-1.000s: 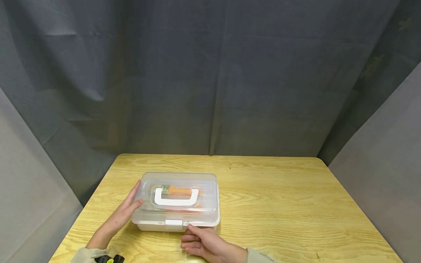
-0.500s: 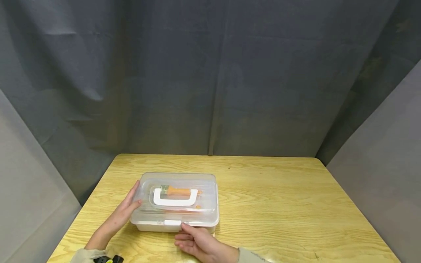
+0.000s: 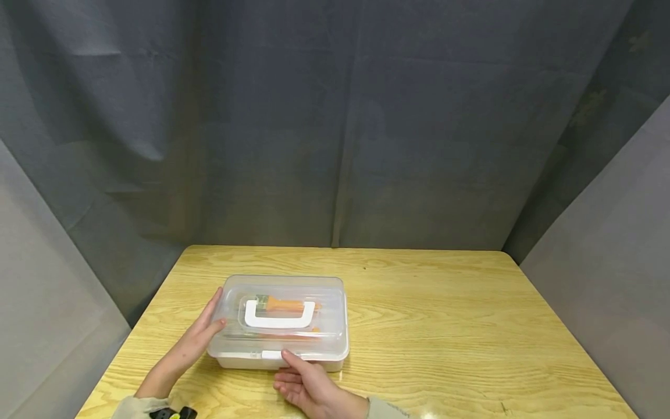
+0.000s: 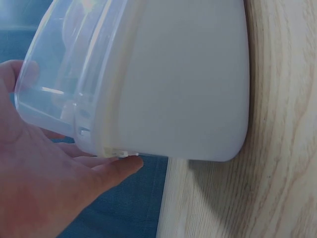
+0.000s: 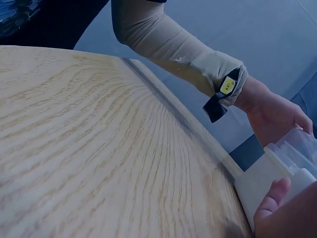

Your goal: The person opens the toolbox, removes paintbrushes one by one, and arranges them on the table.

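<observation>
A clear-lidded box (image 3: 327, 331) lies flat on the left half of the wood-grained table (image 3: 445, 326), its back edge short of the table's far edge. The lid (image 3: 288, 285) is down, and the white handle (image 3: 277, 322) lies folded on top; orange-coloured pieces (image 3: 285, 304) show through the plastic.

The left hand (image 3: 196, 337) stands spread along the box's left side, fingers reaching toward the back corner and thumb over the lid's rim. Between that side and the table's slanting left edge runs a narrow strip of wood.

The right hand (image 3: 314, 387) is at the front edge, thumb extended to the right end of the white latch (image 3: 271, 354), the other fingers relaxed below, just in front of the box; whether the thumb presses or only touches is hard to tell.

To the box's right, a broad stretch of wood reaches the table's right edge, beside a pale panel (image 3: 617, 244). A dark curtain (image 3: 272, 128) hangs behind the far edge.
</observation>
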`<action>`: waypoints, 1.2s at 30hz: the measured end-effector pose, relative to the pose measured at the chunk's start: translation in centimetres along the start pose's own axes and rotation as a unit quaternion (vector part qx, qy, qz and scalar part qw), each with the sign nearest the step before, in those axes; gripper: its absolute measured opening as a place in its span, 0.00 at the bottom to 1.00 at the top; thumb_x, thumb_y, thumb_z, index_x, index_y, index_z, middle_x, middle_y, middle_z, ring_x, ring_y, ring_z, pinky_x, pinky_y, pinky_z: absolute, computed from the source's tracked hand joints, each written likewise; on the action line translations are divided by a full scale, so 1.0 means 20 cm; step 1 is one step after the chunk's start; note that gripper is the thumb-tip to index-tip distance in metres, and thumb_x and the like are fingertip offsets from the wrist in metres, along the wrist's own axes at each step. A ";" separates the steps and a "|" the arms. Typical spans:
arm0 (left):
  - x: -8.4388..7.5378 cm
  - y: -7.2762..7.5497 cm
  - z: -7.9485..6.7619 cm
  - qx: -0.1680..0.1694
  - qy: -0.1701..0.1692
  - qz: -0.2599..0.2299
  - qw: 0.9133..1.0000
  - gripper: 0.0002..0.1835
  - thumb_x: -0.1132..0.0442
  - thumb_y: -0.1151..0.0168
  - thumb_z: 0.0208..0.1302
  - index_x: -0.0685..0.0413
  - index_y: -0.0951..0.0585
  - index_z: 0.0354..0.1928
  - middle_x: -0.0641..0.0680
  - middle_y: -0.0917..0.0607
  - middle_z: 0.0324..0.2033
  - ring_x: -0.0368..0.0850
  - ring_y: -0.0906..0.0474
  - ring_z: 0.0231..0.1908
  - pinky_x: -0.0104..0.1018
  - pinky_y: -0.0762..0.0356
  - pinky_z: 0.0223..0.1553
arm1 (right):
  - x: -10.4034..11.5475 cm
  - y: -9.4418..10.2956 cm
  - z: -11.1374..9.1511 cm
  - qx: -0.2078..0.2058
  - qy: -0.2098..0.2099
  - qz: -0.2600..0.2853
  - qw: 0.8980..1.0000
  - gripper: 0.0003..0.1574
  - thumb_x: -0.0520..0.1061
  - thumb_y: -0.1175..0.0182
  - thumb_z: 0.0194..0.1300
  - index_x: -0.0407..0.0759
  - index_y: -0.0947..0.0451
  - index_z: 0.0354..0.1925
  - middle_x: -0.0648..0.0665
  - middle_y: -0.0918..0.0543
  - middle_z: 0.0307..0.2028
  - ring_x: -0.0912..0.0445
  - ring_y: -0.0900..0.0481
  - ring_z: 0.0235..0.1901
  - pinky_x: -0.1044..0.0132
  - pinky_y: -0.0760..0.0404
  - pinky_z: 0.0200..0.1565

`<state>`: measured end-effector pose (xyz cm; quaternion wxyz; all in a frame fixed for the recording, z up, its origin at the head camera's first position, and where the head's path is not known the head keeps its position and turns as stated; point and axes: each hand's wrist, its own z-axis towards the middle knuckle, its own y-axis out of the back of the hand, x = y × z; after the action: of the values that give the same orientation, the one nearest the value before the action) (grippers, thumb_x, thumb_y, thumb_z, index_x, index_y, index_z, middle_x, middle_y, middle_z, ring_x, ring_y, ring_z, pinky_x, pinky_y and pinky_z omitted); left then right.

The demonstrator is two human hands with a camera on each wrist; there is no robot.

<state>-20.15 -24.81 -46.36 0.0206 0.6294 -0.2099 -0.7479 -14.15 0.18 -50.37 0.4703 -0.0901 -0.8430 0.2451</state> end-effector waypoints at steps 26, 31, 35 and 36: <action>0.01 0.00 0.00 0.003 -0.012 0.004 1.000 0.37 0.63 0.56 0.73 0.62 0.63 0.73 0.67 0.65 0.71 0.66 0.73 0.69 0.59 0.71 0.64 | 0.01 0.00 -0.02 0.015 -0.003 -0.054 0.998 0.44 0.67 0.41 0.59 0.22 0.24 0.38 0.42 0.20 0.23 0.59 0.19 0.21 0.72 0.20 0.29; 0.03 0.00 0.00 0.004 -0.017 0.001 1.000 0.36 0.63 0.56 0.73 0.61 0.63 0.73 0.67 0.65 0.71 0.65 0.72 0.69 0.49 0.71 0.66 | 0.02 0.02 -0.02 0.038 -0.013 -0.061 0.997 0.41 0.63 0.41 0.62 0.22 0.26 0.42 0.43 0.20 0.24 0.58 0.19 0.23 0.70 0.20 0.31; 0.03 0.00 0.00 0.004 -0.016 0.001 1.000 0.37 0.63 0.56 0.73 0.62 0.63 0.73 0.68 0.65 0.71 0.66 0.73 0.69 0.50 0.71 0.66 | 0.02 0.05 -0.03 0.055 -0.008 -0.078 0.995 0.37 0.59 0.41 0.64 0.22 0.27 0.44 0.43 0.19 0.26 0.58 0.18 0.25 0.70 0.19 0.33; 0.03 0.00 0.00 0.005 -0.014 0.002 1.000 0.37 0.63 0.56 0.73 0.62 0.63 0.73 0.68 0.65 0.71 0.66 0.73 0.69 0.51 0.71 0.66 | 0.02 0.05 -0.03 0.058 -0.009 -0.081 0.995 0.36 0.58 0.41 0.64 0.22 0.27 0.44 0.42 0.19 0.27 0.58 0.18 0.26 0.70 0.19 0.33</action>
<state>-20.30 -24.97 -46.92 0.0161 0.6181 -0.2155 -0.7558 -14.01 1.39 -50.31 0.4857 0.0075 -0.8359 0.2555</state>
